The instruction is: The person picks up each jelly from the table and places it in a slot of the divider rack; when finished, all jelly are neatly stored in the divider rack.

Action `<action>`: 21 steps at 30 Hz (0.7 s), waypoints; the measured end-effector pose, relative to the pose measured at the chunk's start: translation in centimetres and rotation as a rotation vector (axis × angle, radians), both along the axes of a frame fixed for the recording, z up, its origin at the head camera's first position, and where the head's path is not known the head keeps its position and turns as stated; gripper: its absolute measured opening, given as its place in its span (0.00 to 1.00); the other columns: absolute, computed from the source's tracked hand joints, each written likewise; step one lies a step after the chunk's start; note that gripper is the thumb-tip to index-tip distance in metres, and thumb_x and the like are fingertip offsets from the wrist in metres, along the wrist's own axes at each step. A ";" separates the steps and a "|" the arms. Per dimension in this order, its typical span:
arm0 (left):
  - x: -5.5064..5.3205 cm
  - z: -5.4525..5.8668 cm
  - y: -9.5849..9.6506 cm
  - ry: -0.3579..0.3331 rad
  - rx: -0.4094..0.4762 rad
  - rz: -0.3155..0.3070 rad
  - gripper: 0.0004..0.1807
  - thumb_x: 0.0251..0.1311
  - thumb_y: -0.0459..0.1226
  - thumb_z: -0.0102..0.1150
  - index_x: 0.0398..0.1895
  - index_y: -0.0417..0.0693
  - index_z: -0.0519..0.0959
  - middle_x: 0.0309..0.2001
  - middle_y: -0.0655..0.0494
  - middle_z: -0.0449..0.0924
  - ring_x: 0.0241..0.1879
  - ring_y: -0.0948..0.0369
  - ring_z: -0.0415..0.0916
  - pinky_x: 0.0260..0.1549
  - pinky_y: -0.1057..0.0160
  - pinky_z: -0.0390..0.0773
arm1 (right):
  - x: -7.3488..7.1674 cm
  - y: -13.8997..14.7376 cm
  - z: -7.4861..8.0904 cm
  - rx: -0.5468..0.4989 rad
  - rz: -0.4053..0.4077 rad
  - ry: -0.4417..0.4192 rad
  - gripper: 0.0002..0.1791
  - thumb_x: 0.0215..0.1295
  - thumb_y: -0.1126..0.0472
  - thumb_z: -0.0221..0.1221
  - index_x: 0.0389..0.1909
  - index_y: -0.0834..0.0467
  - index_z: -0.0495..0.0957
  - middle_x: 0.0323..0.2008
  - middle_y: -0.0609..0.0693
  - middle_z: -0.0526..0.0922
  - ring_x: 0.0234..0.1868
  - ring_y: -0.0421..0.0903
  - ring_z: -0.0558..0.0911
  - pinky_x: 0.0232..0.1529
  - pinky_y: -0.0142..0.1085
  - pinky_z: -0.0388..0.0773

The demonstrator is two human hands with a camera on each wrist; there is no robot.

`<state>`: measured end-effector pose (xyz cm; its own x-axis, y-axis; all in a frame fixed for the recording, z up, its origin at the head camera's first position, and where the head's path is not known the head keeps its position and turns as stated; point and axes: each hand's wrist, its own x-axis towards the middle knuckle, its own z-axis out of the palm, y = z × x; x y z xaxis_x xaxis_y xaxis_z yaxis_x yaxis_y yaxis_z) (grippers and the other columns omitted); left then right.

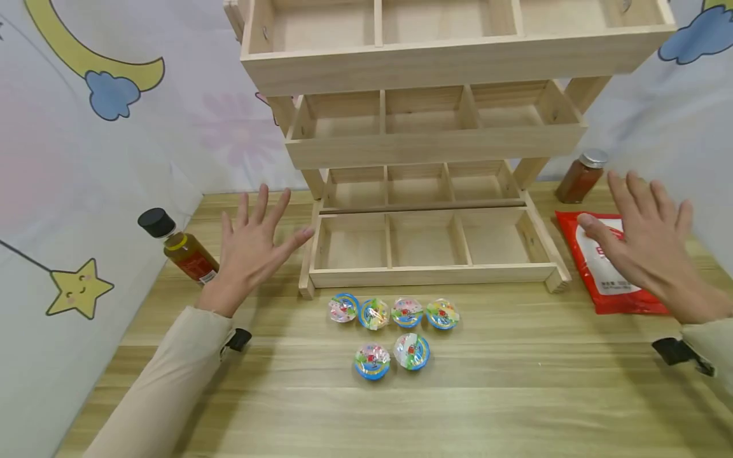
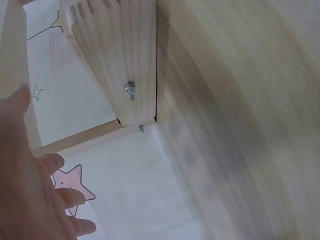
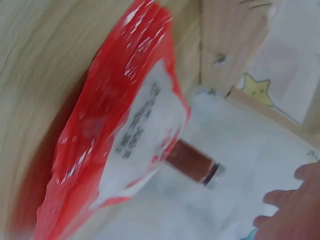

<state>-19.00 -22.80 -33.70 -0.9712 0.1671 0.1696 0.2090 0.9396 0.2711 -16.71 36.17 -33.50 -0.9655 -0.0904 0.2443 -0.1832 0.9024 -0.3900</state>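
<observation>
My left hand (image 1: 250, 251) is held out over the table with fingers spread, holding nothing, between a dark-capped bottle (image 1: 191, 256) and the wooden tiered rack (image 1: 429, 278). On the other side my right hand (image 1: 649, 238), its fingers also spread, hovers over a red and white bag (image 1: 607, 264) and grips nothing. Behind that bag stands a jar (image 1: 580, 178) of reddish-brown contents with a silver lid. Several small round cups with blue rims and printed lids, such as this cup (image 1: 372, 361), lie in front of the rack. The right wrist view shows the bag (image 3: 130, 120) close up.
Four-sided compartments fill each tier of the rack, and its upper tier (image 1: 458, 63) juts forward above the lower ones. A printed cloth (image 1: 189, 127) with moon, cloud and star drawings hangs behind and beside the wood-grain table (image 1: 487, 407).
</observation>
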 end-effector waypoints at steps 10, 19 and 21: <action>-0.2 -0.2 0.1 0.060 0.199 -0.017 0.51 0.70 0.73 0.46 0.89 0.65 0.44 0.87 0.48 0.36 0.82 0.37 0.37 0.76 0.29 0.42 | 1.1 -1.1 0.4 -0.267 0.127 0.033 0.42 0.82 0.52 0.47 0.87 0.56 0.38 0.85 0.62 0.39 0.84 0.64 0.36 0.79 0.59 0.23; -0.5 -0.6 0.7 0.051 0.460 -0.048 0.46 0.72 0.66 0.53 0.88 0.70 0.49 0.86 0.55 0.43 0.83 0.45 0.43 0.76 0.30 0.48 | 2.9 -3.1 1.1 -0.570 0.204 0.000 0.34 0.83 0.57 0.41 0.87 0.43 0.51 0.84 0.51 0.53 0.82 0.43 0.50 0.76 0.34 0.42; -0.5 -0.8 0.9 0.035 0.524 -0.039 0.44 0.73 0.64 0.54 0.87 0.72 0.50 0.86 0.57 0.45 0.83 0.46 0.45 0.76 0.31 0.48 | 3.2 -3.5 1.1 -0.624 0.224 -0.008 0.32 0.85 0.58 0.41 0.86 0.44 0.53 0.83 0.48 0.57 0.81 0.42 0.54 0.73 0.28 0.49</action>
